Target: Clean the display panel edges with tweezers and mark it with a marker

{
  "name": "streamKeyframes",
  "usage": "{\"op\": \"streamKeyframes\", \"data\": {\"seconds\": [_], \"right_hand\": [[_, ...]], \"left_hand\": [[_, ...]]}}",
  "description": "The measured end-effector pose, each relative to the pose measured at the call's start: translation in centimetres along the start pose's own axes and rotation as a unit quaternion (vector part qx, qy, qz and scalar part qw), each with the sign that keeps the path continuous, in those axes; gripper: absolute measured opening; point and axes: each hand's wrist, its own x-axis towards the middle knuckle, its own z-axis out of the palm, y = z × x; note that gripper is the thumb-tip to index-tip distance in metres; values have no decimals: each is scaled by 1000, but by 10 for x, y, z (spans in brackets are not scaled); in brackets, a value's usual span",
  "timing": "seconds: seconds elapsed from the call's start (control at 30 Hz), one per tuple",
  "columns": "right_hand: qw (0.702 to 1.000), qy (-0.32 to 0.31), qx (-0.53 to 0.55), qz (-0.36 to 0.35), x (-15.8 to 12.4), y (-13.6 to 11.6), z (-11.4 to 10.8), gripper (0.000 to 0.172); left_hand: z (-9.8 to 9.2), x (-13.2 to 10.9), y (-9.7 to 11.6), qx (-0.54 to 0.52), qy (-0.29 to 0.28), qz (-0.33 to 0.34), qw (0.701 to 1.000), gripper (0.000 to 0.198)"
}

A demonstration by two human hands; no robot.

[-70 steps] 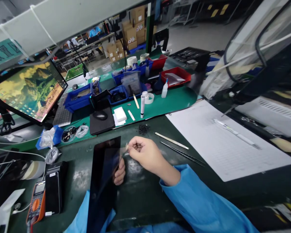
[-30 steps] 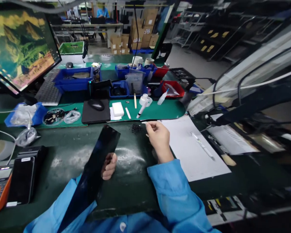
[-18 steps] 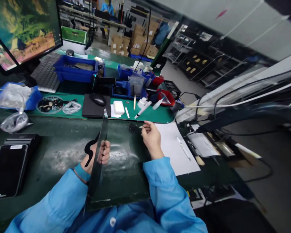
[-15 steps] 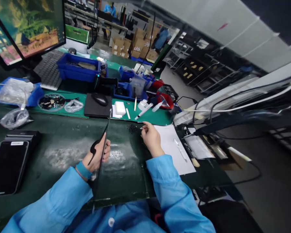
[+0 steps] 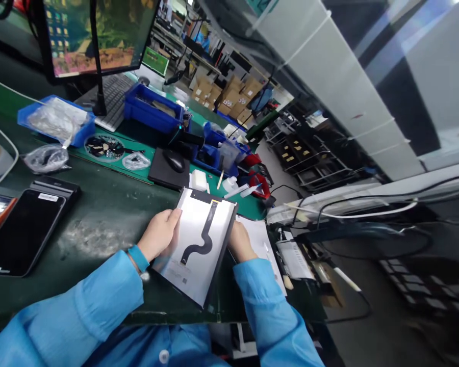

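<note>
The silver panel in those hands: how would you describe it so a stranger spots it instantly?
On the dark green workbench, in front of the person, the left hand and right hand hold a silver panel. Unlike the black phone lying to its left, it has a black S-shaped ribbon cable running down its face.

I count one left hand (image 5: 158,235), one right hand (image 5: 240,242), one tablet panel (image 5: 187,219), one monitor (image 5: 95,41), one keyboard (image 5: 112,97) and one mouse (image 5: 174,160) on my desk (image 5: 107,214).
</note>
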Motion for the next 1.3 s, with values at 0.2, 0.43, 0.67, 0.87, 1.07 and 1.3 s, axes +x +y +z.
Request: {"op": "streamKeyframes", "data": {"seconds": [0.2, 0.43, 0.67, 0.87, 1.07, 1.3], "right_hand": [[952, 112, 266, 101, -42, -20, -37, 36], [857, 103, 494, 106, -89, -51, -61, 49], [810, 23, 567, 151, -129, -50, -51, 39], [821, 51, 543, 168, -146, -45, -48, 30], [834, 61, 525, 159, -153, -47, -57, 29], [774, 13, 628, 85, -134, -66, -70, 49]], "left_hand": [[-5, -5, 3, 54, -22, 74, 996, 44], [-2, -23, 20, 140, -80, 93, 982, 46], [4, -41, 28, 193, -112, 125, 967, 47], [4, -50, 34, 179, -133, 135, 965, 46], [0, -51, 36, 143, -148, 137, 969, 47], [22, -37, 9, -261, -268, -110, 921, 45]]}}
